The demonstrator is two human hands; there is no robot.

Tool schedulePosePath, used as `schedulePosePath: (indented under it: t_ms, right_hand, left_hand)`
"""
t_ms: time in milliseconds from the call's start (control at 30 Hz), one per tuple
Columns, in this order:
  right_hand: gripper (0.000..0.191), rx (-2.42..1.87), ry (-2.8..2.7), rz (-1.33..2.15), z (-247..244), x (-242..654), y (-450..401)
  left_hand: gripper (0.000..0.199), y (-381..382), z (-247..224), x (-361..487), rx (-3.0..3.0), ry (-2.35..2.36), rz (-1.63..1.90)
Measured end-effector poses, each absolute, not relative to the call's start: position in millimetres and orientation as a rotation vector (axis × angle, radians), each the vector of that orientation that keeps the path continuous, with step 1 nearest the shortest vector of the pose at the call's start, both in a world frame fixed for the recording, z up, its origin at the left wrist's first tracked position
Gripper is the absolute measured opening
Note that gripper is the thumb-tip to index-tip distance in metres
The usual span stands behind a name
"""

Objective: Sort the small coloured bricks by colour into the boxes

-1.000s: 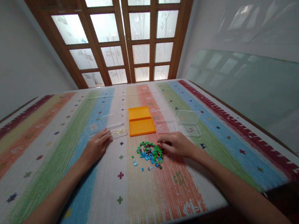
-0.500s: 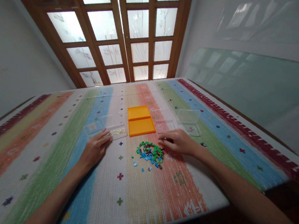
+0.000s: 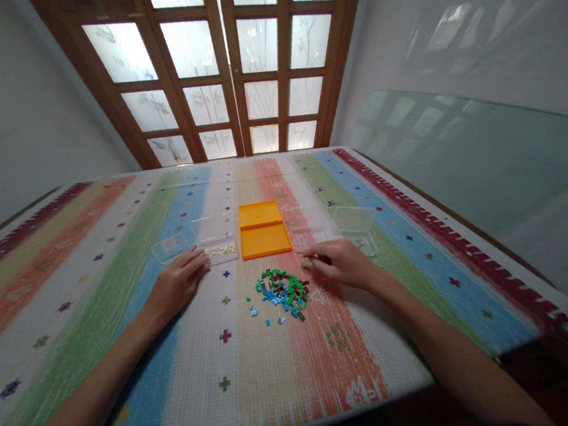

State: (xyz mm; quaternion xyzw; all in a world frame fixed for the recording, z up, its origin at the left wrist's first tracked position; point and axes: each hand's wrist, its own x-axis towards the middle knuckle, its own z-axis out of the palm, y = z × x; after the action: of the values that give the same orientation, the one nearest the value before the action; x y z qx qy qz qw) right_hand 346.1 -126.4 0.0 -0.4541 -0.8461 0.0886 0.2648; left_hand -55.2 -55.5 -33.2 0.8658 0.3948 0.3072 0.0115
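My left hand lies on the tablecloth with its fingers stretched forward. Its fingertips are at the left side of an open clear plastic box, which contains small cream pieces. My right hand has thumb and fingers drawn together, at the near edge of another clear box; whatever is between the fingertips is too small to name. Beside it, to the left, is a loose pile of small green, blue and brown building bricks. An open orange case lies flat beyond the pile.
Further right stands another clear box with its lid up, partly behind my right hand. A clear lid lies past my left hand. A striped tablecloth covers the table; wooden glazed doors stand at its far end.
My right hand has turned slightly, its fingertips staying close to the pile's right edge. The whole view has shifted a little. My left hand keeps its place by the box.
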Motion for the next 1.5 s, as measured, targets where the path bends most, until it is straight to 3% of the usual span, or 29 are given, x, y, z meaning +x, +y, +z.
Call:
schedulePosePath:
  t_ms: [500, 867, 1500]
  right_hand:
    - [0.019, -1.266, -2.288, 0.085, 1.6, 341.8, -126.0]
    - [0.019, -1.291, -2.373, 0.078, -5.9, 335.6, -129.1]
    - [0.017, -1.286, -2.409, 0.33, -0.8, 327.4, -130.5]
  left_hand:
    - [0.021, -57.9, -12.0, 7.1, 3.027, 0.882, 0.982]
    - [0.023, -44.1, -19.7, 44.4, 3.102, 0.966, 0.613]
    - [0.023, -47.6, -21.5, 45.2, 3.047, 1.07, 0.698]
